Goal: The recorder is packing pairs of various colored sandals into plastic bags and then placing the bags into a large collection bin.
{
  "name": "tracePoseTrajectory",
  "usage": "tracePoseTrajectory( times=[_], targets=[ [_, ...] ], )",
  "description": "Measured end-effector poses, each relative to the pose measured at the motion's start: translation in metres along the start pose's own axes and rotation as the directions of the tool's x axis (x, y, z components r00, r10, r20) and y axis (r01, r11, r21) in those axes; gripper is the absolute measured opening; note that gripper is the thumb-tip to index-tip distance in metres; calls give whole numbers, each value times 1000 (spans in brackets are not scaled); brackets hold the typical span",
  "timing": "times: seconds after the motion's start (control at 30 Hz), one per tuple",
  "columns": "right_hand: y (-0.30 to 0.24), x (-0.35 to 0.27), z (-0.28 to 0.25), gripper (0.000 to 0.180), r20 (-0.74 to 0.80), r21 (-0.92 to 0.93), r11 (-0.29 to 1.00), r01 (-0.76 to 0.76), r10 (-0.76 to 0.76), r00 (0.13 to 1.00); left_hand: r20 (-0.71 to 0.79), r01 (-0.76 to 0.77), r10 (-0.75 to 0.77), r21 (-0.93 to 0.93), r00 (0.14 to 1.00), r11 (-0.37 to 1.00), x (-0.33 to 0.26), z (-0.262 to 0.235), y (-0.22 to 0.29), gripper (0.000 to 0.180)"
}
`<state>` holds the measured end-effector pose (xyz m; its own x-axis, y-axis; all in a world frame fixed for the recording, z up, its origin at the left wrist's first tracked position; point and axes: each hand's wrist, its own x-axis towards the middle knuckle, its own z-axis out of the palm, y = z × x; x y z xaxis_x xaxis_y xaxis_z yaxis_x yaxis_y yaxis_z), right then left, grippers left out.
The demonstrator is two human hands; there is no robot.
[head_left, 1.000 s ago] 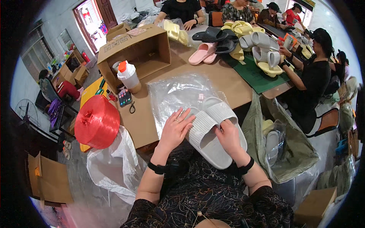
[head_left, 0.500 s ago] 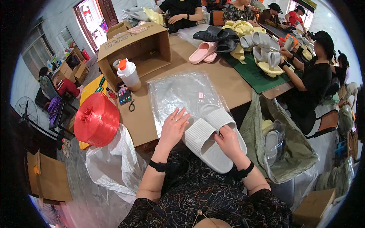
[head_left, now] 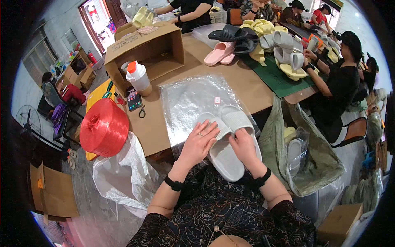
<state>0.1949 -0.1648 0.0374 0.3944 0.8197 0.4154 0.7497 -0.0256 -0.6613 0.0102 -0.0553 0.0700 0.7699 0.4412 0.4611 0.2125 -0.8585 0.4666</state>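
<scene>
A pair of light grey slippers, the left slipper (head_left: pixel 227 160) and the right slipper (head_left: pixel 235 118), lies side by side with toes pointing away from me. Their toe ends overlap the near part of a clear plastic bag (head_left: pixel 185 99) spread on the table; whether they lie inside or on top of it I cannot tell. My left hand (head_left: pixel 201 139) rests with fingers stretched out over the ribbed strap of the left slipper. With bent fingers, my right hand (head_left: pixel 245 149) grips the slippers where they meet, behind the right strap; its fingertips are partly hidden.
An open cardboard box (head_left: pixel 144 53), a white bottle (head_left: pixel 138 78) and red twine (head_left: pixel 104 127) stand to the left. Pink slippers (head_left: pixel 218 53) and a green mat (head_left: pixel 284 84) are farther right. A green sack (head_left: pixel 321 164) hangs right of me. Co-workers sit around the table.
Both hands and the grey slippers have moved forward over the bag. My left hand has shifted right onto the left slipper's strap. A co-worker at the back has lifted yellow slippers leftward.
</scene>
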Motion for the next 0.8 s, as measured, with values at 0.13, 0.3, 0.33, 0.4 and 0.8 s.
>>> tracePoseTrajectory(
  times=[0.13,0.3,0.33,0.4,0.8],
  targets=[
    [-4,25,26,15,58,-83,996,17,-13,998,-21,-12,11,-50,1000,999,2,2,8,34],
    [5,72,66,15,40,3,994,111,-111,993,7,-34,35,-118,999,992,6,-6,11,35],
    [2,82,70,15,55,-6,996,93,-93,994,8,-30,32,-159,999,987,6,-7,9,34],
    [-3,105,85,22,80,-77,992,96,-90,993,13,-24,27,-196,1000,980,3,-13,6,33],
    [5,139,113,50,-171,-53,968,244,-249,953,-55,47,-55,-142,997,989,-10,-42,-24,33]
  ],
)
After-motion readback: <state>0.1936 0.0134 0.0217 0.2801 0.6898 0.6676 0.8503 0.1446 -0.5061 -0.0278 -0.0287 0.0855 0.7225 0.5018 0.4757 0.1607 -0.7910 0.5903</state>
